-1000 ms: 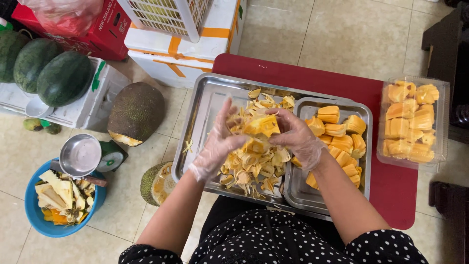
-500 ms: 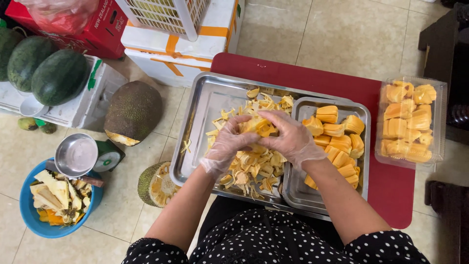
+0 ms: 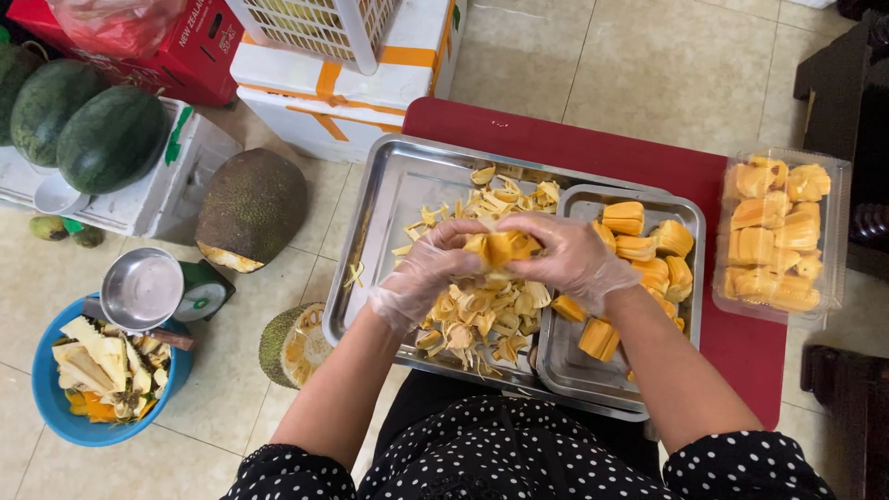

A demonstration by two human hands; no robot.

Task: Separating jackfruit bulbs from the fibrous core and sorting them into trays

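Observation:
Both my hands wear clear plastic gloves and meet over a large steel tray (image 3: 389,199). My left hand (image 3: 428,270) and my right hand (image 3: 567,255) together grip one orange jackfruit pod (image 3: 503,247). Below them lies a heap of pale yellow jackfruit strands (image 3: 482,315). To the right, a smaller steel tray (image 3: 579,370) holds several cleaned orange pods (image 3: 648,250). Both trays rest on a red low table (image 3: 556,148).
A clear plastic box (image 3: 833,241) of orange pods stands at the table's right. On the floor to the left are a cut jackfruit (image 3: 252,206), a jackfruit piece (image 3: 289,344), a blue bowl (image 3: 56,421) of scraps, a kitchen scale (image 3: 148,289), watermelons (image 3: 109,137) on a white box, and other boxes.
My hands have come closer together over the large tray, closing around the pod. The left hand went from spread fingers to a grip on the fruit.

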